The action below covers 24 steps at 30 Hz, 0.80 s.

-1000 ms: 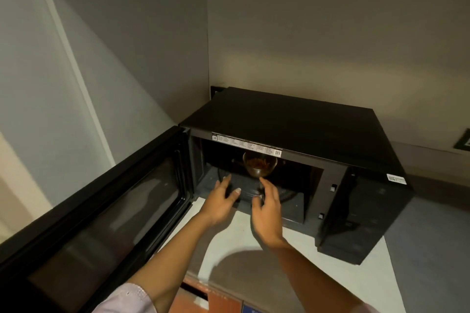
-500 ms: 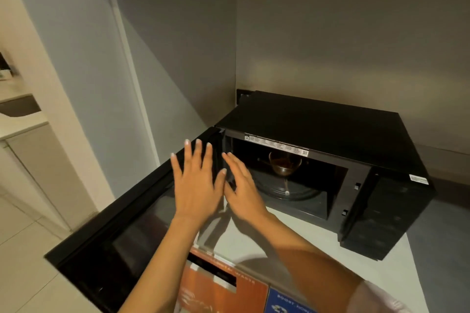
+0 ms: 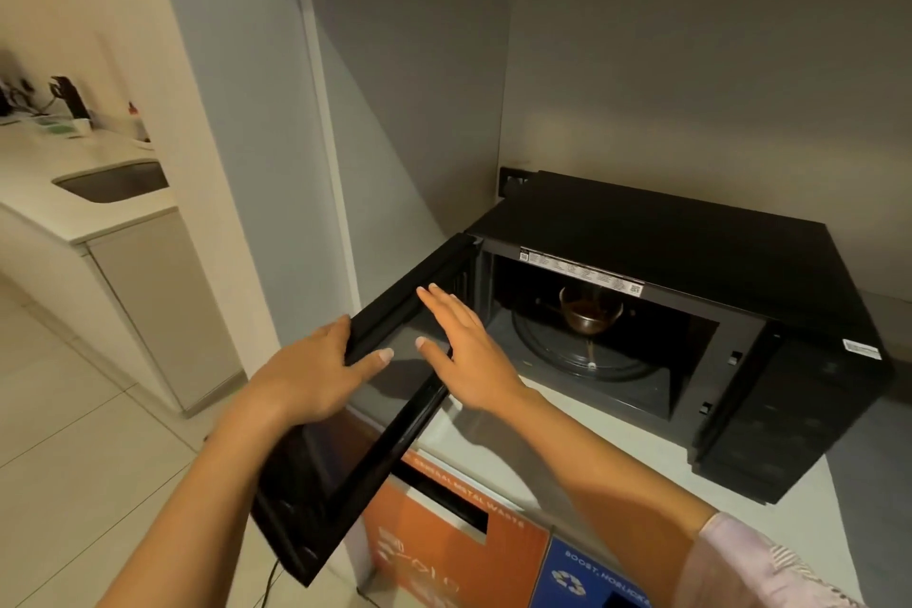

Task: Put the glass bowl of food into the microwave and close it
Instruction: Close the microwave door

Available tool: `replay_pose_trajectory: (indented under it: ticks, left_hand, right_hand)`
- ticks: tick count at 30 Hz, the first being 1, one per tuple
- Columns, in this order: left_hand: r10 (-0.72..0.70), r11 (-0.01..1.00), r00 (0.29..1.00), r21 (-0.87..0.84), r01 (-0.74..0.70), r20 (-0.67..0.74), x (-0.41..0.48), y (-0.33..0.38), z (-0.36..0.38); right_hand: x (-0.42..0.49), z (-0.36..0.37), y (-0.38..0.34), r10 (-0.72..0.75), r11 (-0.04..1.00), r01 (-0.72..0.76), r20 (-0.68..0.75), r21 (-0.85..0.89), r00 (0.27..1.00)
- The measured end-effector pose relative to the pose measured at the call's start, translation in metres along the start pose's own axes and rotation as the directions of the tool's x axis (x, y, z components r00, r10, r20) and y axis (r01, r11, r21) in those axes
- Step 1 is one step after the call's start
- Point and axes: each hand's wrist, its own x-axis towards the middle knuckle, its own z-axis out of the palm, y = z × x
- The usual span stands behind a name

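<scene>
The black microwave (image 3: 666, 232) stands on the counter in a corner niche, its cavity open. Inside, the glass bowl of brown food (image 3: 589, 314) rests on the round turntable. The microwave door (image 3: 395, 430) is swung out to the left. My left hand (image 3: 306, 373) grips the door's top edge, fingers behind it and thumb on the inner glass. My right hand (image 3: 464, 353) is flat with fingers spread, over the door's inner face near the hinge side; I cannot tell whether it touches.
The grey-white counter (image 3: 493, 449) carries the microwave. Below its front edge sit an orange waste bin (image 3: 444, 553) and a blue recycling bin (image 3: 582, 578). A wall cabinet overhangs the niche. At far left, a second counter has a sink (image 3: 116, 180) and small items.
Both hands drew back from the bowl, which stays inside the microwave, and went left to the door. My left hand has taken hold of the door's top edge. My view pulled back and left.
</scene>
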Motion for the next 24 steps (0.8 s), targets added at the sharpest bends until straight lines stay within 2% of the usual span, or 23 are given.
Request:
replay_pose_trajectory:
  ticks: [6, 10, 17, 22, 24]
  left_hand:
    - [0.23, 0.97, 0.968, -0.1, -0.22, 0.101, -0.011, 0.009, -0.004]
    - [0.367, 0.921, 0.929, -0.159, -0.356, 0.048, -0.009, 0.022, 0.012]
    - [0.556, 0.83, 0.831, -0.048, -0.555, 0.006, 0.015, 0.071, 0.051]
    - [0.633, 0.771, 0.774, 0.074, -0.633, 0.022, 0.034, 0.108, 0.072]
    - [0.663, 0.742, 0.748, 0.114, -0.661, 0.019, 0.043, 0.123, 0.081]
  right_hand:
    - [-0.018, -0.012, -0.006, 0.057, 0.998, -0.057, -0.017, 0.0, 0.998]
    - [-0.035, -0.034, 0.001, 0.101, 0.994, -0.1, -0.027, 0.039, 0.995]
    - [-0.072, -0.096, 0.018, 0.203, 0.961, -0.212, 0.069, 0.177, 0.977]
    - [-0.101, -0.139, 0.032, 0.245, 0.965, -0.258, 0.177, 0.054, 0.953]
    - [-0.11, -0.157, 0.041, 0.299, 0.954, -0.285, 0.231, -0.095, 0.926]
